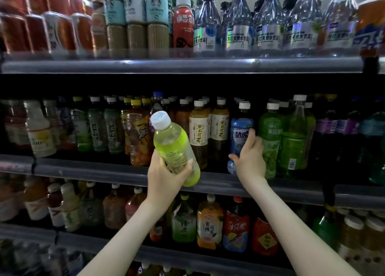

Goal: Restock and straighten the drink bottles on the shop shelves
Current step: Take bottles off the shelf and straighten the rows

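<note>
Where shelves point(183, 66) crowd with bottles point(239, 32) — dim shop aisle

Lighting: your view is dim overall. Brightest zone is the top shelf point(187, 64), lit from above; a bright strip shows at the upper left and another at the upper right corner. Glare: small highlights sit on the clear water bottles point(268, 24) and along the shelf rail. Shadow: a deep black band lies under that rail, and the bottle rows behind fade into darkness. Blur: the red cans point(41, 24) at your far left smear badly; both lower corners are soft. Distortion: wide-angle bending curves shelf edges toward the frame sides. Sharpest: centre, around the yellow-green bottle point(175, 148).
</note>
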A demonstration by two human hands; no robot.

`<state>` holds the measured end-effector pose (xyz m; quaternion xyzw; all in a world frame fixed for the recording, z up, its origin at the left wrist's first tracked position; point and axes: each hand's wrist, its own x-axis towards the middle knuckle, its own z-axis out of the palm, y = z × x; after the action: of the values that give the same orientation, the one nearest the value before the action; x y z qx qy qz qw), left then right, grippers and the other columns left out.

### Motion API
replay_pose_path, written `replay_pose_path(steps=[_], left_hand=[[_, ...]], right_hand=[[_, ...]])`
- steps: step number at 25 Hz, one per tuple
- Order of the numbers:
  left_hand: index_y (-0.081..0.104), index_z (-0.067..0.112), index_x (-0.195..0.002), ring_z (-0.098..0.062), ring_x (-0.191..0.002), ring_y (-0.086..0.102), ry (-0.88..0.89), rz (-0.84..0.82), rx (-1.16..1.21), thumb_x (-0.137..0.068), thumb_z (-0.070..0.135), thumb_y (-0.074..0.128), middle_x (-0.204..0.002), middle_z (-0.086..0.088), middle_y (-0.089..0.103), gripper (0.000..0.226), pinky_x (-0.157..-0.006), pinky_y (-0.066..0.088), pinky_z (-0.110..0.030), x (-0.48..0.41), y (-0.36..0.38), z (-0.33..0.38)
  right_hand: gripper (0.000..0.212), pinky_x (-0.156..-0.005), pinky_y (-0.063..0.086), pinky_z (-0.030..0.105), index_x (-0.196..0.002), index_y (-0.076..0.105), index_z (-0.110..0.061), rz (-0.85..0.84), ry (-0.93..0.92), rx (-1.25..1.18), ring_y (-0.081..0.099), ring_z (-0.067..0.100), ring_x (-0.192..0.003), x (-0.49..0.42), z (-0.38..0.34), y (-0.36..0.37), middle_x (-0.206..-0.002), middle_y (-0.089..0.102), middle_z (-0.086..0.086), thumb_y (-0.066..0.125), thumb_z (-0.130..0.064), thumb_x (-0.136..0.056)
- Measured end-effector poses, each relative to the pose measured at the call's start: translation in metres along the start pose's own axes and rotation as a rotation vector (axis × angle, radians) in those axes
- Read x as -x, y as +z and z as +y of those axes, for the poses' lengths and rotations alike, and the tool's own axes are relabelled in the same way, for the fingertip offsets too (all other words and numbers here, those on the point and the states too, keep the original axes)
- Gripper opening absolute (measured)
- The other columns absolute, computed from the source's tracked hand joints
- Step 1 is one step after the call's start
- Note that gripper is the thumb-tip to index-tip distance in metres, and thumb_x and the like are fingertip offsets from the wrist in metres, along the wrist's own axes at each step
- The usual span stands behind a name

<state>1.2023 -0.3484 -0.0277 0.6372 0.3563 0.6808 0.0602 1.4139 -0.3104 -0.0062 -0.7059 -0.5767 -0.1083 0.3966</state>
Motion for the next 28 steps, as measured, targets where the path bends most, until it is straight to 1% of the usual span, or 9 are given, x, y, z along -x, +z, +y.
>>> replay_pose_path(steps=[2,6,8,11,14,16,20,25,28], left_hand=[[0.054,0.01,-0.112,-0.002,-0.094,0.057,-0.011,-0.041,-0.028,-0.07,0.047,0.075,-0.1,0.007,0.057,0.06,-0.08,0.044,-0.008,0.003,-0.004,0.002],[0.053,0.011,-0.116,0.005,-0.1,0.054,-0.021,-0.05,-0.056,-0.072,0.037,0.077,-0.103,0.015,0.054,0.056,-0.082,0.042,-0.006,0.009,-0.013,0.001],[0.052,0.016,-0.12,0.007,-0.103,0.054,-0.08,-0.057,-0.048,-0.072,0.033,0.08,-0.107,0.018,0.055,0.058,-0.084,0.044,-0.008,0.011,-0.019,-0.001],[0.054,0.022,-0.121,0.002,-0.101,0.06,-0.155,-0.128,0.026,-0.072,0.029,0.082,-0.106,0.014,0.065,0.057,-0.082,0.05,-0.017,0.024,-0.033,-0.004],[0.054,0.03,-0.119,0.003,-0.094,0.063,-0.178,-0.175,-0.053,-0.065,0.021,0.081,-0.103,0.022,0.066,0.061,-0.077,0.05,-0.015,0.048,-0.048,-0.003],[0.052,0.035,-0.12,0.005,-0.092,0.063,-0.213,-0.183,-0.162,-0.062,0.02,0.08,-0.102,0.029,0.063,0.066,-0.076,0.049,-0.014,0.061,-0.06,0.003],[0.053,0.037,-0.12,0.003,-0.087,0.063,-0.323,-0.251,-0.222,-0.065,0.018,0.08,-0.094,0.023,0.066,0.064,-0.077,0.053,-0.023,0.069,-0.085,0.012],[0.049,0.032,-0.13,0.005,-0.089,0.06,-0.265,-0.247,-0.279,-0.067,0.017,0.079,-0.097,0.022,0.064,0.071,-0.076,0.047,-0.013,0.061,-0.09,0.021],[0.046,0.04,-0.129,0.004,-0.096,0.06,-0.304,-0.333,-0.272,-0.07,0.027,0.077,-0.103,0.023,0.063,0.068,-0.084,0.051,-0.022,0.045,-0.104,0.014]], right_hand=[[0.086,-0.083,0.047,0.044,-0.148,0.014,-0.008,0.053,-0.067,0.044,0.036,0.036,-0.12,0.009,0.007,0.003,-0.138,0.031,0.023,0.07,-0.024,-0.084],[0.069,-0.091,0.045,0.04,-0.139,0.032,-0.005,0.167,-0.278,-0.298,0.041,0.03,-0.114,0.024,-0.009,-0.002,-0.126,0.043,0.017,0.07,-0.021,-0.084],[0.061,-0.094,0.043,0.029,-0.14,0.036,-0.019,-0.032,-0.336,-0.541,0.045,0.013,-0.115,0.035,-0.034,-0.009,-0.125,0.045,-0.001,0.066,-0.027,-0.087],[0.062,-0.095,0.045,0.019,-0.136,0.042,-0.034,-0.496,-0.376,-0.845,0.048,-0.005,-0.117,0.062,-0.068,-0.017,-0.127,0.052,-0.017,0.069,-0.038,-0.081],[0.06,-0.08,0.044,0.007,-0.121,0.054,-0.038,-0.721,-0.386,-0.905,0.056,-0.01,-0.105,0.091,-0.082,-0.009,-0.11,0.063,-0.026,0.083,-0.025,-0.07],[0.055,-0.073,0.045,0.008,-0.109,0.059,-0.036,-0.735,-0.36,-0.923,0.06,-0.009,-0.095,0.103,-0.086,-0.004,-0.098,0.067,-0.022,0.086,-0.02,-0.064],[0.052,-0.068,0.047,0.009,-0.11,0.062,-0.032,-0.742,-0.344,-0.964,0.062,-0.008,-0.089,0.121,-0.093,0.0,-0.095,0.069,-0.019,0.086,-0.022,-0.065],[0.051,-0.067,0.046,0.007,-0.104,0.058,-0.041,-0.741,-0.368,-0.943,0.061,-0.011,-0.09,0.117,-0.101,-0.01,-0.096,0.067,-0.021,0.086,-0.026,-0.065],[0.049,-0.07,0.046,0.007,-0.104,0.061,-0.035,-0.673,-0.362,-0.976,0.063,-0.008,-0.09,0.116,-0.113,0.0,-0.094,0.069,-0.021,0.086,-0.026,-0.064]])
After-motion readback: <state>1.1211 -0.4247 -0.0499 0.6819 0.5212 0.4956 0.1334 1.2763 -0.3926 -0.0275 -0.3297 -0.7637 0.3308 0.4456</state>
